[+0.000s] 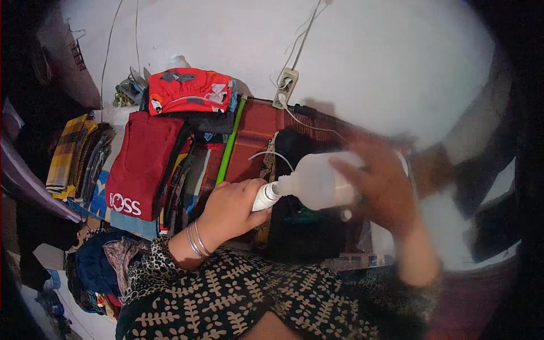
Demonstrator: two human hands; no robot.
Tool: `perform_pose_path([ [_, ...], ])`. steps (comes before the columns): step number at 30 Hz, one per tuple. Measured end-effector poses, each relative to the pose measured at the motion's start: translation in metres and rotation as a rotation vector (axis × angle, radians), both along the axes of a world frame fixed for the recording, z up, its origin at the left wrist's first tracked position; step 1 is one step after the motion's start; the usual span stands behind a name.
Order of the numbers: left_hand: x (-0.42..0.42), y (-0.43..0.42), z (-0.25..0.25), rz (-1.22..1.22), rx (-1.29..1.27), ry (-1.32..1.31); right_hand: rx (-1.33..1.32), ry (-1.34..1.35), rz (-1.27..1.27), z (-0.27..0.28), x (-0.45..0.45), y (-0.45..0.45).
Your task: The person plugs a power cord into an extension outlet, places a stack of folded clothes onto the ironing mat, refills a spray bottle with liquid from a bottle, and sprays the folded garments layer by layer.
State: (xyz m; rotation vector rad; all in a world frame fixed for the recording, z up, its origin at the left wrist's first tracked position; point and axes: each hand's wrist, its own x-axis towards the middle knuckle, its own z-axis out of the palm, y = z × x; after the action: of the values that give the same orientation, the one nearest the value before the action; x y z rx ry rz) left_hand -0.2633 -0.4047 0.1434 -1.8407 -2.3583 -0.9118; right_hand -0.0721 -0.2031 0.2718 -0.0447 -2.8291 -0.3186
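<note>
A whitish, translucent bottle (322,180) lies sideways in front of me, its neck pointing left. My right hand (382,184), smeared by motion, is wrapped round the bottle's wide end. My left hand (231,211), with two thin bangles on its wrist, closes round a white ridged cap or collar (265,196). That ridged piece is right at the bottle's mouth; whether it is screwed on, I cannot tell. A thin, curved pale tube or strip (272,153) arches above the neck. Fingers hide the far end of the ridged piece.
Folded clothes stand left of my hands: a dark red garment (144,164), a red one (190,90) and a yellow checked pile (71,153). A green stick (231,141) leans behind. A power strip (285,88) hangs on the wall. Loose clothes (102,260) lie lower left.
</note>
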Motion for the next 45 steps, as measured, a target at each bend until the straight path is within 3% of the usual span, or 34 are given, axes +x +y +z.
perform_pose_path([
  [45,0.0014,-0.0047,-0.0005,0.034,0.007,0.014,0.015,-0.022,0.018,0.0079,-0.0035,-0.0052],
])
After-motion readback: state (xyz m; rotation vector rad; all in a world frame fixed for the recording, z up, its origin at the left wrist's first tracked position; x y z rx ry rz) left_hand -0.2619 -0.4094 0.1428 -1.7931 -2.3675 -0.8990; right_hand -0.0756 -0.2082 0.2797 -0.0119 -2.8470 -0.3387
